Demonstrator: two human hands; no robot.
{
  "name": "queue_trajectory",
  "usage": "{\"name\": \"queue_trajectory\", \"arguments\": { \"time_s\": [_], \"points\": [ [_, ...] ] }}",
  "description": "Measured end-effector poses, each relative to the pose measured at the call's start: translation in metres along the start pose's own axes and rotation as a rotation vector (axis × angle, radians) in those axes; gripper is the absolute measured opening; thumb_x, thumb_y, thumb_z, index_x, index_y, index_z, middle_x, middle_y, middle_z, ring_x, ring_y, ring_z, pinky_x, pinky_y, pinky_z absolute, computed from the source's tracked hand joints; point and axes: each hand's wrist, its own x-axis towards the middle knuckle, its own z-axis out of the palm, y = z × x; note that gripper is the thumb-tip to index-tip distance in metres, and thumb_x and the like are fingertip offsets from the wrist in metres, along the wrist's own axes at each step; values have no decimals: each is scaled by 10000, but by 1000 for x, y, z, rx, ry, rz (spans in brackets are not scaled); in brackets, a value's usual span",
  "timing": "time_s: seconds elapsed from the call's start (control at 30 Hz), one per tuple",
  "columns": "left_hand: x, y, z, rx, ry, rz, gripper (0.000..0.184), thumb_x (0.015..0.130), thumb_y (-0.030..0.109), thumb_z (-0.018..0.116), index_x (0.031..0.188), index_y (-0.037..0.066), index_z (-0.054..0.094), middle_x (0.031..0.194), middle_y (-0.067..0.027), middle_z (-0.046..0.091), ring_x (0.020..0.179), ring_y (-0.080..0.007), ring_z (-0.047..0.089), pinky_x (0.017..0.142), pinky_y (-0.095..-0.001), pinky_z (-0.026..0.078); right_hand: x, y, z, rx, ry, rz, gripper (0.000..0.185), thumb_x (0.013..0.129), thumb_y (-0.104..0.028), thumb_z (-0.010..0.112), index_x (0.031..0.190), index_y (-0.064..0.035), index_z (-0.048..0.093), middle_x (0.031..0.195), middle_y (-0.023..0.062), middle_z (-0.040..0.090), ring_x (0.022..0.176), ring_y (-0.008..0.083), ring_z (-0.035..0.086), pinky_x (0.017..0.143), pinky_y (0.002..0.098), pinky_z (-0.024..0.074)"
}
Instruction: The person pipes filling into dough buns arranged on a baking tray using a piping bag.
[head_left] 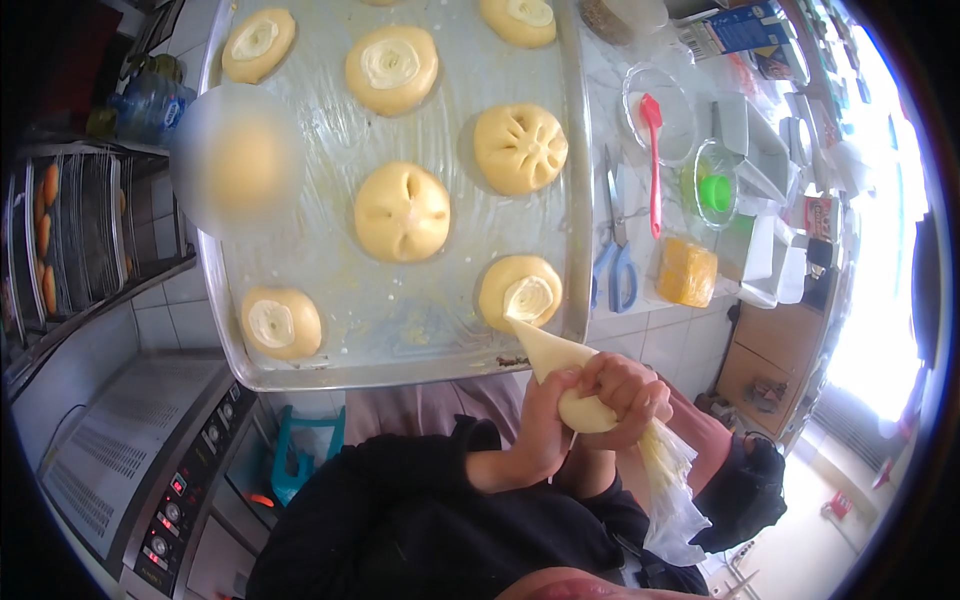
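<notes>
Both hands are closed on a piping bag [550,350] of pale cream. My left hand [545,425] grips its lower side, and my right hand [628,395] wraps round its fuller part. The loose plastic end hangs down past my right wrist. The bag's tip meets the cream swirl on a round dough bun [497,287] near the tray's front right corner. Other buns with cream swirls, such as one [283,335] at front left, sit on the greased metal tray [400,377]. A bun [403,212] with deep dents and a bun [521,149] with radiating cuts show no swirl.
Right of the tray lie blue-handled scissors [622,275], a red spatula [653,165] on a clear bowl, a yellow block [687,272] and metal loaf tins [755,150]. An oven [135,450] and a rack [75,230] with baked goods stand at left. One tray spot is blurred.
</notes>
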Motion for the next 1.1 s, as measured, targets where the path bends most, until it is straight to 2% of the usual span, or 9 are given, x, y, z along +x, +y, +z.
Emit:
{"name": "queue_trajectory", "arguments": {
  "time_s": [0.23,0.3,0.43,0.47,0.7,0.8,0.87,1.0,1.1],
  "points": [
    [9,9,16,216,4,-9,102,790,84,467,874,28,476,809,-15,470,812,-102,478,686,-221,402,3,-1,-10,107,167,95,346,870,-247,322,563,-106,248,481,10,251,433,121,245,454,274,331],
    [5,7,20,344,-63,13,208,798,91,446,990,24,402,902,-42,461,852,-100,466,729,-229,389,9,-13,-9,124,222,129,360,880,-266,303,564,-104,240,483,19,254,438,128,232,484,288,332],
    [0,9,30,653,-195,129,331,799,80,461,1094,22,325,987,-64,443,902,-104,454,768,-227,383,6,-39,-22,-208,184,133,303,821,-350,421,746,-61,367,699,48,382,711,140,417,757,288,358],
    [-2,11,36,690,-199,150,362,790,59,479,1106,15,306,990,-68,442,910,-115,457,757,-229,391,1,-42,-32,-134,97,190,356,765,-348,517,899,-48,378,848,55,395,900,128,398,847,271,305],
    [16,7,39,1397,-473,314,513,756,79,515,1158,2,205,974,-178,444,878,-231,509,722,-317,432,-30,-83,-55,-55,304,479,254,768,-189,533,952,-72,403,880,11,412,855,96,407,749,206,327],
    [33,-6,34,1665,-519,122,599,736,110,532,1188,-1,154,989,-245,423,885,-344,501,729,-377,428,-28,-81,-71,-214,319,731,198,796,-173,508,946,-78,421,845,20,471,758,101,485,652,238,420],
    [72,-28,13,1812,-532,345,639,732,132,537,1204,-2,127,1021,-270,390,889,-390,485,735,-407,420,-13,-73,-85,-279,255,795,194,806,-183,504,951,-82,422,839,27,493,716,105,506,618,250,443],
    [98,-46,27,1930,-344,429,691,726,181,547,1221,-18,108,1080,-285,324,902,-428,465,769,-443,399,11,-40,-117,-273,209,760,217,799,-163,520,970,-73,422,852,46,511,706,113,528,600,265,460],
    [132,-47,37,2064,-387,675,541,716,205,552,1106,-78,307,1030,-286,407,890,-427,411,810,-424,361,39,-22,-142,-284,62,713,328,783,-145,547,1047,-28,392,919,72,512,758,151,542,638,274,461]
  ]
}}
